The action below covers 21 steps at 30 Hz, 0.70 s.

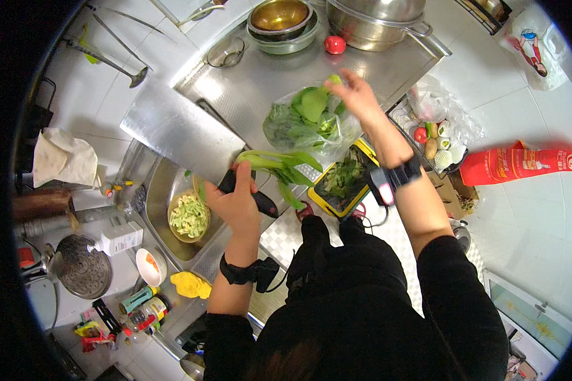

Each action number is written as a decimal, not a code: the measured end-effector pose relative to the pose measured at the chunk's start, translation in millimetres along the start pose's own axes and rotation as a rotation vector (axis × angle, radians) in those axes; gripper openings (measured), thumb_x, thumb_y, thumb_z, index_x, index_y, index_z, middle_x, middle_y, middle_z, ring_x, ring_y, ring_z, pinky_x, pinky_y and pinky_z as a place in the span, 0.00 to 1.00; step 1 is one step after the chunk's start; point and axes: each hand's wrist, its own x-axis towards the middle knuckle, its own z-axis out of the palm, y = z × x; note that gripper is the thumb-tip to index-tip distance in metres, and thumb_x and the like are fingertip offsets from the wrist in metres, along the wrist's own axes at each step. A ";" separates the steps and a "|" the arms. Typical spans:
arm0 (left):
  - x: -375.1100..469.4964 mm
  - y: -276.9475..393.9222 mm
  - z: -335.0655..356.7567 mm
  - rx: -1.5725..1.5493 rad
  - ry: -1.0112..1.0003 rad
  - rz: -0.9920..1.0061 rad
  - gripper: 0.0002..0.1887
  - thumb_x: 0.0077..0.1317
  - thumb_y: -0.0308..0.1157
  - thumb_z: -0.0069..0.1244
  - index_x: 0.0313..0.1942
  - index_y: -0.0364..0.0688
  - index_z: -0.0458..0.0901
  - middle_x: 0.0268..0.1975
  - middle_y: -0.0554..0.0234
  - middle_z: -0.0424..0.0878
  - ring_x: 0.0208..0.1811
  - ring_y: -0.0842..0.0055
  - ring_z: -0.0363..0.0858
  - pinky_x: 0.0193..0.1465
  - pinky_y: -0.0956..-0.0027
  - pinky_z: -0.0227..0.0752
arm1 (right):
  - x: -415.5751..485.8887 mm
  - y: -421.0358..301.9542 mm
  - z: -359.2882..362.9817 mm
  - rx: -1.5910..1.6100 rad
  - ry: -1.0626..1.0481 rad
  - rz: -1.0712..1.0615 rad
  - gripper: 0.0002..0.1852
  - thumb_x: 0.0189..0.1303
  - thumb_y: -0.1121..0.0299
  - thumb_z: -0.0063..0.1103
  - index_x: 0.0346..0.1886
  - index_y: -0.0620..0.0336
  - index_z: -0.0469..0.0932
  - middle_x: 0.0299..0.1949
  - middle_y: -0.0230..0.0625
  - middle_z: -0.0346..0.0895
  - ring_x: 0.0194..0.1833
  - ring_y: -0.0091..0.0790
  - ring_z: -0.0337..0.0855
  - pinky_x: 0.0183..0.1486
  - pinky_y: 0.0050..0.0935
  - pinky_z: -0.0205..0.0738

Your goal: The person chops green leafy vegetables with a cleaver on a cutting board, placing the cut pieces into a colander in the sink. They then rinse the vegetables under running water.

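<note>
My left hand (238,205) is around the black handle of a cleaver (181,126); its broad steel blade points up and left over the sink. A green bok choy (271,164) also lies in that hand, its stalk end by my thumb and its leaves spreading right. My right hand (360,97), slightly blurred, is at the upper right of a clear plastic bag (336,143) full of leafy greens. Its fingertips are on the pale stem end of another bok choy (313,104), whose leaf hangs over the bag.
The sink (159,185) holds a basket of chopped greens (189,216). A yellow-rimmed bin (343,181) with leaf scraps stands below the steel counter (267,78). A tomato (335,45), stacked bowls (281,24) and a steamer pot (376,28) sit at the back.
</note>
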 end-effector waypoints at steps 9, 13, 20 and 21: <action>-32.1 -21.0 54.2 0.002 -0.301 -0.151 0.12 0.58 0.21 0.61 0.40 0.34 0.76 0.31 0.64 0.82 0.20 0.86 0.74 0.21 0.79 0.67 | -129.9 18.8 -1.7 -0.088 -0.455 -0.003 0.12 0.61 0.74 0.63 0.48 0.63 0.76 0.31 0.22 0.77 0.33 0.13 0.72 0.37 0.16 0.67; -45.2 -31.4 69.4 0.145 -0.527 -0.235 0.14 0.60 0.26 0.61 0.44 0.34 0.79 0.32 0.66 0.83 0.21 0.88 0.75 0.22 0.80 0.68 | -155.6 36.0 -33.9 0.118 -0.336 0.144 0.10 0.66 0.72 0.57 0.48 0.63 0.76 0.34 0.22 0.77 0.34 0.13 0.72 0.35 0.16 0.65; -71.0 -48.8 93.3 0.270 -0.817 -0.211 0.13 0.61 0.30 0.61 0.43 0.34 0.79 0.28 0.68 0.83 0.21 0.88 0.76 0.23 0.80 0.69 | -188.2 47.4 -60.0 -0.417 -0.005 -0.175 0.14 0.61 0.69 0.63 0.48 0.62 0.74 0.31 0.37 0.76 0.32 0.33 0.77 0.35 0.31 0.72; -73.4 -50.5 96.5 0.277 -0.843 -0.221 0.13 0.61 0.30 0.62 0.42 0.34 0.79 0.27 0.68 0.83 0.20 0.88 0.76 0.23 0.80 0.69 | -190.3 47.3 -62.1 -0.401 0.011 -0.119 0.14 0.60 0.69 0.63 0.47 0.63 0.74 0.34 0.43 0.77 0.37 0.44 0.78 0.38 0.36 0.73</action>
